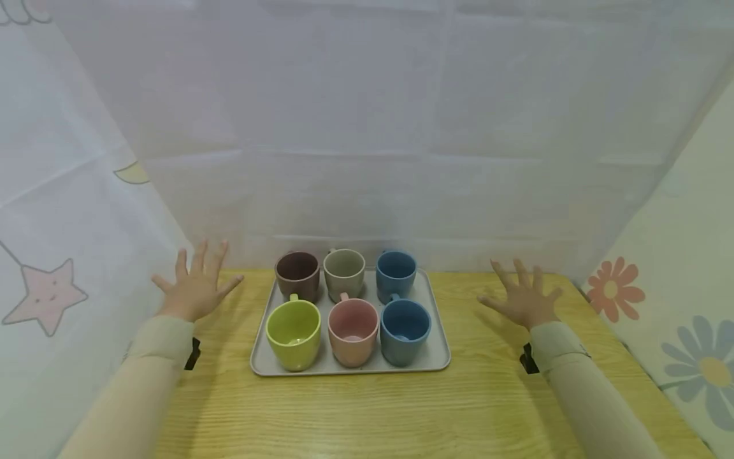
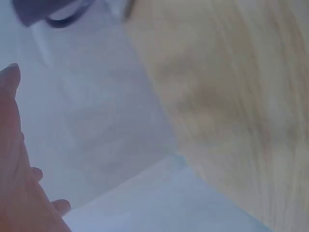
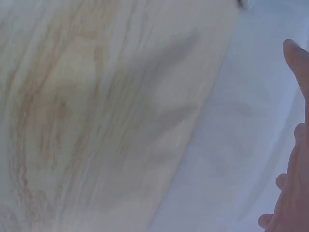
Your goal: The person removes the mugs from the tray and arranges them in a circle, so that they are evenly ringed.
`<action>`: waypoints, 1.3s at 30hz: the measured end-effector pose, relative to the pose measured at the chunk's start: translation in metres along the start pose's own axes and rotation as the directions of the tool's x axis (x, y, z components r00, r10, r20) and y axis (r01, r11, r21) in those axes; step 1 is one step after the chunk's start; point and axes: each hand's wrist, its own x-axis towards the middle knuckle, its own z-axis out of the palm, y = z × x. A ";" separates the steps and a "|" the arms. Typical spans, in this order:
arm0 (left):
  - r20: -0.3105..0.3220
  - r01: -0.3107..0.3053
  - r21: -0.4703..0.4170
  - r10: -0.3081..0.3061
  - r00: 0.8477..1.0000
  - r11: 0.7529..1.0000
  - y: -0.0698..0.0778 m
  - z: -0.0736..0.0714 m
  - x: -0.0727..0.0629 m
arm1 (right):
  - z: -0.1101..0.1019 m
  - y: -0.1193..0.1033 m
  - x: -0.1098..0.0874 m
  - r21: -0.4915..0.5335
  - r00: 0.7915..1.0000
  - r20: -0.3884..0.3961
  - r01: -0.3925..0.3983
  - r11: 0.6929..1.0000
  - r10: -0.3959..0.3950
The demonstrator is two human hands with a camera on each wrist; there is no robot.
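Observation:
In the head view my left hand [image 1: 194,288] is held with fingers spread, left of a light grey tray [image 1: 264,362]. My right hand [image 1: 523,298] is spread likewise on the tray's right side, touching none of the cups. The tray's back row has a dark brown cup [image 1: 298,275], a grey-green cup [image 1: 345,275] and a blue cup [image 1: 395,275]. In front stand a yellow-green cup [image 1: 294,344], a pink cup [image 1: 353,341] and another blue cup [image 1: 404,341]. All are upright. At the left wrist view's top corner, part of a dark cup [image 2: 36,9] shows, blurred.
A wood-grain table [image 1: 344,414] carries the tray. White cloth [image 1: 355,127] hangs right behind the table's back edge. Printed cloth with a pink star [image 1: 46,296] stands at the left, and flower-patterned cloth [image 1: 676,255] at the right. Black straps [image 1: 529,359] show at the cuffs.

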 end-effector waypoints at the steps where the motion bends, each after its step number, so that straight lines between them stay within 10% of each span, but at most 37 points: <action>1: -0.034 -0.014 -0.022 0.013 0.999 1.000 0.003 -0.003 -0.002 | -0.002 -0.005 -0.002 0.003 1.000 -0.001 0.017 1.000 -0.017; 8: -0.297 -0.190 -0.219 0.120 0.947 0.957 0.029 -0.016 -0.024 | -0.009 -0.038 -0.022 0.105 0.960 -0.137 0.258 0.960 -0.243; 14: -0.402 -0.296 -0.486 0.090 0.911 0.822 0.052 -0.004 -0.048 | -0.001 -0.067 -0.040 0.368 0.882 -0.246 0.468 0.804 -0.401; 24: -0.080 -0.044 -0.691 -0.015 0.997 0.721 0.046 0.046 -0.069 | 0.030 -0.114 -0.046 0.661 0.798 -0.296 0.568 0.491 -0.525; 39: 0.186 0.133 -0.809 0.035 0.982 0.573 0.037 0.080 -0.064 | 0.053 -0.138 -0.038 0.841 0.856 -0.181 0.390 0.375 -0.485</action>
